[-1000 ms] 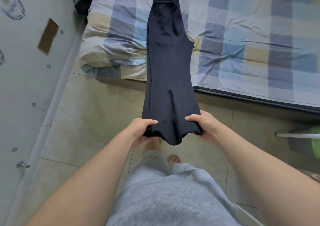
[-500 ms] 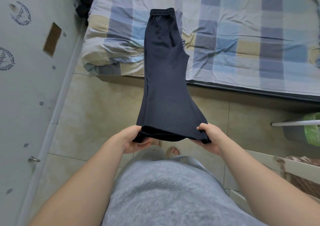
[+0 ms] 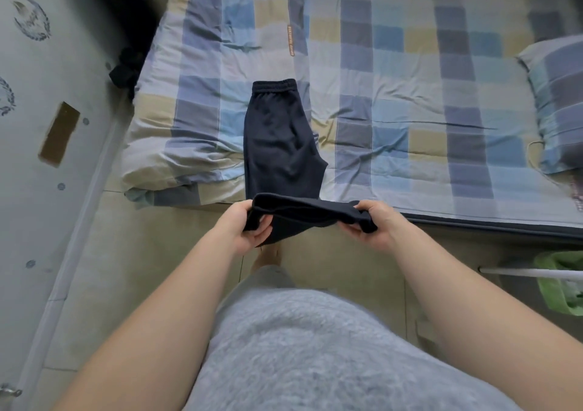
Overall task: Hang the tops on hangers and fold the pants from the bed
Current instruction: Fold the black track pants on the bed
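Nearest: grey fuzzy clothing [image 3: 315,347] on the person, both forearms reaching fwd. Then the left hand [image 3: 249,227] and right hand [image 3: 372,224], each clamping one corner of the hem end of the dark navy soft-knit pants [image 3: 280,139]. The fingers [image 3: 260,232] are curled under the cloth w/ thumbs on top, so both are grasping. The hem is stretched level betw. them, lifted over the beige tiled floor [image 3: 142,252] just near the bed edge.

Farther: the rest of the pants lies flat on the bed with blue-beige checked cover [image 3: 410,95], on its left part, legs stacked, elastic waistband at the far end. Matching checked pillow [image 3: 561,104] at far right.

Step in hand, as I judge it: fold in half, hem to waistband. To do it well:
- Keep the hem taut & level and carry it straight toward the far end, no twist.
- Lift enough that the cloth at the bed edge doesn't drag or bunch.
- Match hem corners to waistband corners and lower both sides together.
- Let go only once the edges line up, then press the near crease flat.
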`<control>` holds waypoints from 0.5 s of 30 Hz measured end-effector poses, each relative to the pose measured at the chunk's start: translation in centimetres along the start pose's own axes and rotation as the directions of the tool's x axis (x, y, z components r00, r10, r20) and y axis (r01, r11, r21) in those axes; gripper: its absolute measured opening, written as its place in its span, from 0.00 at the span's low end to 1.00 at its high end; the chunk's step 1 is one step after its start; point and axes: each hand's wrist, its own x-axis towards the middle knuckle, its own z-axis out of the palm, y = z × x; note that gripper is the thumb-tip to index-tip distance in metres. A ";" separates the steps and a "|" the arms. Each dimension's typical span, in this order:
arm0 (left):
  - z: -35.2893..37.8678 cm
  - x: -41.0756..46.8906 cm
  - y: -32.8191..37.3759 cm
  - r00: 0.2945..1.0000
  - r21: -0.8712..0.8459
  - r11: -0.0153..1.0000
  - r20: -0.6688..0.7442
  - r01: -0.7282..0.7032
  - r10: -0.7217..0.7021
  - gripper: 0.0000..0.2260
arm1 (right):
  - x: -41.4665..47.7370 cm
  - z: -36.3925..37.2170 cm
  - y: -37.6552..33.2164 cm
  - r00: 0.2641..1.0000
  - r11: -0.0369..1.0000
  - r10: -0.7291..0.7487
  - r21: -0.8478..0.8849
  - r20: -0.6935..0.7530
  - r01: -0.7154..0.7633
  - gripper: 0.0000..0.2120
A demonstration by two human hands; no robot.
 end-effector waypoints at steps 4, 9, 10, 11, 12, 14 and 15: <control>2.3 4.0 8.0 0.999 -0.050 0.999 -0.030 0.018 -0.019 0.02 | 3.5 5.3 -6.4 0.999 0.999 0.038 0.039 -0.034 -0.036 0.03; 4.4 10.0 18.5 0.996 -0.038 0.998 -0.074 0.049 -0.052 0.04 | 9.2 13.2 -14.6 0.994 0.997 0.064 0.052 -0.090 -0.059 0.03; 4.8 11.4 20.4 0.995 -0.032 0.998 -0.082 0.050 -0.052 0.04 | 10.6 14.7 -16.0 0.993 0.997 0.065 0.049 -0.098 -0.060 0.03; 5.1 12.8 22.1 0.995 -0.021 0.999 -0.085 0.049 -0.050 0.04 | 11.9 16.0 -17.3 0.991 0.997 0.066 0.047 -0.114 -0.061 0.02; 5.4 14.3 23.7 0.995 -0.007 0.999 -0.083 0.047 -0.047 0.04 | 13.3 17.3 -18.5 0.989 0.997 0.069 0.041 -0.128 -0.064 0.02; 6.0 17.0 26.7 0.996 0.022 0.999 -0.078 0.043 -0.042 0.03 | 16.1 19.5 -20.8 0.988 0.997 0.074 0.023 -0.138 -0.071 0.02; 6.2 18.2 27.9 0.996 0.032 0.999 -0.085 0.043 -0.040 0.03 | 17.4 20.3 -21.8 0.988 0.997 0.073 0.015 -0.139 -0.072 0.02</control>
